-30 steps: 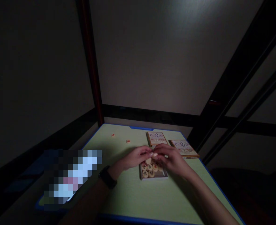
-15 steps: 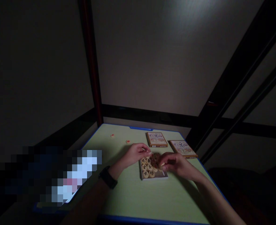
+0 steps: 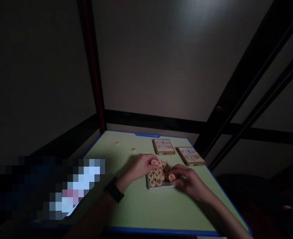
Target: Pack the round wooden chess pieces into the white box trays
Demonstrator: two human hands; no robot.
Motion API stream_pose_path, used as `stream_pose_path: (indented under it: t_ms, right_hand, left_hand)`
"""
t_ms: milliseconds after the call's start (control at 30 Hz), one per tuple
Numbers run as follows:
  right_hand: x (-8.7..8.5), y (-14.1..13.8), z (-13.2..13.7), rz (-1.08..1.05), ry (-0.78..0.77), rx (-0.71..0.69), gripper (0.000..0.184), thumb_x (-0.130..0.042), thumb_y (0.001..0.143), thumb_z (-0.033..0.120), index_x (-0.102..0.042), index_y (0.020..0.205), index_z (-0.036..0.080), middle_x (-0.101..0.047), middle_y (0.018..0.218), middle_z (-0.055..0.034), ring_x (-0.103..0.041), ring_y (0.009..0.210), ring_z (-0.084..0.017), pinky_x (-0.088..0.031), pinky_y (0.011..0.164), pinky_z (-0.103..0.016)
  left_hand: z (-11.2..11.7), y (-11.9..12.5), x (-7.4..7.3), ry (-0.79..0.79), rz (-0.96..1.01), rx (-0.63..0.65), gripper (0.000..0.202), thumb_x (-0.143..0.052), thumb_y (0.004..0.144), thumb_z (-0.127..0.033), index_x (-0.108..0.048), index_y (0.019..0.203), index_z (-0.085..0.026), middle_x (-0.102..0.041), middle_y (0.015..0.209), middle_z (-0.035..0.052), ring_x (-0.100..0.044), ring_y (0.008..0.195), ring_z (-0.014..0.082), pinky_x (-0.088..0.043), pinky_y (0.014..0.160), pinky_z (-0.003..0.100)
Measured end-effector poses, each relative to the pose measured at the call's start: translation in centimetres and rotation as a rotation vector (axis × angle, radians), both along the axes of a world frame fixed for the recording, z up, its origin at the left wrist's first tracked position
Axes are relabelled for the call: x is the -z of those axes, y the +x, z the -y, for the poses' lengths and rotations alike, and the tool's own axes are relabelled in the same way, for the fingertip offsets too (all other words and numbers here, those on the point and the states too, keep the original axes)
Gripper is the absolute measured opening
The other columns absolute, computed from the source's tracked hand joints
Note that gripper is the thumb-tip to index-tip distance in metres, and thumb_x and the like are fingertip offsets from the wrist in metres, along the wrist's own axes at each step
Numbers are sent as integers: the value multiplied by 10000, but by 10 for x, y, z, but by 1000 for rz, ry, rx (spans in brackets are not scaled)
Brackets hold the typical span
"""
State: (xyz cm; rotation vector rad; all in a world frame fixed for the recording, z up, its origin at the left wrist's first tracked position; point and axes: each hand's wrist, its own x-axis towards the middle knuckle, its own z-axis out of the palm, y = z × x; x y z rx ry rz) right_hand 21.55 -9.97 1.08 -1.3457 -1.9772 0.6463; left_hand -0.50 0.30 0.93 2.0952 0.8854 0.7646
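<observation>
An open shallow box (image 3: 161, 187) of Chinese chess pieces lies on the table under both hands. Black-marked pieces (image 3: 152, 183) fill its left side, and red-marked pieces (image 3: 163, 163) sit toward the back and middle. My left hand (image 3: 144, 164), at the back left corner, is closed with its fingertips on a red-marked piece (image 3: 153, 162). At the box's right edge, my right hand (image 3: 189, 181) pinches another red-marked piece (image 3: 171, 177) with its face toward me. Part of the box's right side is hidden behind that hand.
Two flat printed boxes (image 3: 164, 146) (image 3: 190, 155) lie at the back right of the green table (image 3: 136, 212). Two loose red-marked pieces (image 3: 117, 143) (image 3: 133, 149) rest at the back left. A blurred-out bright patch (image 3: 84, 182) covers the left edge.
The right-hand piece has turned from edge-on to face me. More red-marked pieces show in the box, near my left fingertips. The whole view has shifted slightly.
</observation>
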Motion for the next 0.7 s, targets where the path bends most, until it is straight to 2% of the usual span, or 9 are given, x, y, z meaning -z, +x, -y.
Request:
stream_pose_path:
  t_ms: [167, 367, 600, 700]
  right_hand:
    - [0, 3, -4, -9, -42, -69, 168, -788, 767, 280, -756, 919, 218, -618, 960, -50, -611, 902, -200, -499, 826, -349]
    - [5, 8, -9, -2, -105, -60, 230, -834, 714, 319, -764, 904, 210, -606, 890, -30, -603, 845, -191, -492, 772, -331]
    - [3, 8, -10, 83, -130, -27, 292, -853, 666, 219, -774, 947, 217, -618, 885, -20, -595, 783, -174, -485, 712, -314]
    - [-2, 5, -10, 136, -133, -67, 304, -839, 664, 169, -776, 955, 228, -633, 908, -19, -604, 818, -174, -486, 736, -309]
  left_hand:
    - [1, 0, 0, 48, -14, -6, 169, -752, 739, -198, -761, 907, -183, -759, 817, 5, -656, 714, 143, -492, 703, 228]
    - [2, 1, 0, 52, -15, -6, 165, -752, 738, -199, -763, 902, -184, -765, 840, 6, -657, 717, 144, -494, 727, 233]
    - [2, 0, 0, 41, 54, 10, 150, -748, 731, -256, -764, 865, -191, -763, 809, 16, -660, 715, 166, -490, 697, 250]
    - [2, 0, 0, 28, 65, 16, 153, -746, 725, -262, -763, 860, -193, -761, 794, 17, -659, 719, 171, -484, 676, 248]
